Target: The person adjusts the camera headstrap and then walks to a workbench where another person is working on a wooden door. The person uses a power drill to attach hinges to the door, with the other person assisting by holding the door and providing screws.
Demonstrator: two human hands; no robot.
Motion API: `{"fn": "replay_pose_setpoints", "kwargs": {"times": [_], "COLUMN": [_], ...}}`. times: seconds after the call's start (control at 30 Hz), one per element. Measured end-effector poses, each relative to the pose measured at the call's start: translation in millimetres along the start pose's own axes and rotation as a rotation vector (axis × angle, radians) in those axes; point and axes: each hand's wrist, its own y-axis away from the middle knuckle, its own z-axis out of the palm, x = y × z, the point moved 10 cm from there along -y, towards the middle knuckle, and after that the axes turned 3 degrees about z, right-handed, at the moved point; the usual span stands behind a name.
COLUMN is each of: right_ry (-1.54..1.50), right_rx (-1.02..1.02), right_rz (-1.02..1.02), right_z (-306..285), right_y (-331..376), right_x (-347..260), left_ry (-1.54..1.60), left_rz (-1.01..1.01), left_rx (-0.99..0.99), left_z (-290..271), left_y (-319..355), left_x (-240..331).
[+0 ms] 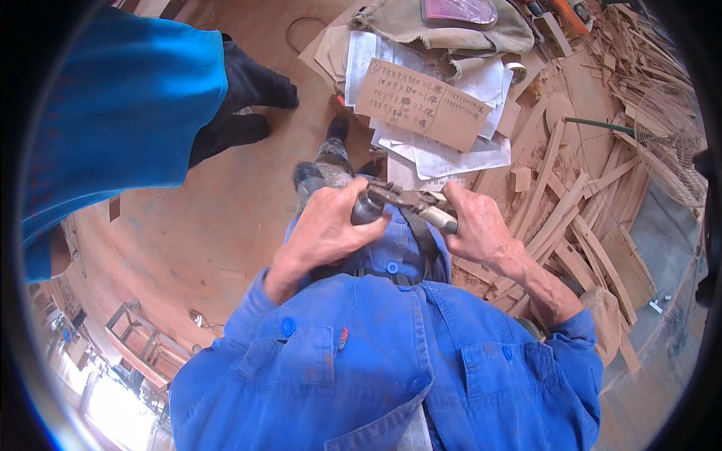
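Note:
In front of my waist, my left hand is closed around a dark, short cylindrical metal piece with a rounded end. My right hand grips the pale handles of a pair of pliers. The dark jaws of the pliers reach left to the top of the cylinder and appear to touch it. Whether they are clamped on it I cannot make out. Just beyond the hands lie loose papers, with a handwritten piece of brown cardboard on top.
Another person in blue clothing stands close on the left. Many wooden strips lie piled on the right, near a wire fan guard. A canvas cloth lies beyond the papers. A wooden frame stands at lower left.

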Motion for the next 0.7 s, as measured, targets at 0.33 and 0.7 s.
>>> {"fn": "replay_pose_setpoints", "kwargs": {"times": [0.33, 0.7], "right_ry": [0.018, 0.078], "right_rx": [0.005, 0.216], "right_rz": [0.008, -0.259], "right_z": [-6.7, -8.6], "right_y": [-8.4, 4.8], "right_x": [-8.8, -64.8], "left_ry": [-0.128, 0.309], "left_rz": [0.029, 0.012], "left_rx": [0.196, -0.178], "left_z": [-9.8, -9.2], "left_y": [5.9, 13.7], "left_x": [-7.7, 10.0]}}
